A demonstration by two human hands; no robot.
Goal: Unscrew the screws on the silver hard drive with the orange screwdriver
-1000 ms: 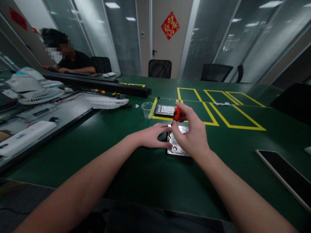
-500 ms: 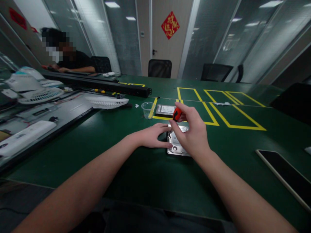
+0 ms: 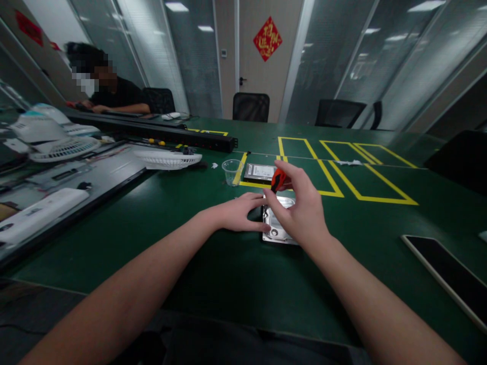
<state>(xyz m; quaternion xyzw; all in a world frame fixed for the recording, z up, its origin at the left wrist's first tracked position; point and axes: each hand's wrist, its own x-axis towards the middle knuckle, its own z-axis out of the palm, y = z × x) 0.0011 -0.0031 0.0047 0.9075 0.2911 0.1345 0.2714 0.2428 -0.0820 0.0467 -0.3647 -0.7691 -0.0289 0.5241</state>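
A silver hard drive (image 3: 280,234) lies flat on the table in front of me. My left hand (image 3: 243,212) holds it steady at its left edge, thumb and fingers spread apart with their tips on the casing. Above the drive, my right hand (image 3: 300,203) grips the red and black handle of a screwdriver (image 3: 279,178), which leans over the drive's upper part. The screwdriver's tip is hard to make out behind my fingers, and my right hand covers the drive's right side. Just beyond, a second hard drive (image 3: 261,172) with a white label lies inside a yellow tape outline.
A clear plastic cup (image 3: 231,173) stands left of the second drive. Fan parts (image 3: 167,159), a long black bar (image 3: 171,136) and a large panel (image 3: 110,170) fill the left. A phone-like slab (image 3: 445,274) lies right. Another person (image 3: 122,96) sits far left.
The screwdriver's handle is turned and tilted slightly differently in my right hand, whose fingers have shifted a little. My left hand and the hard drive stay in place.
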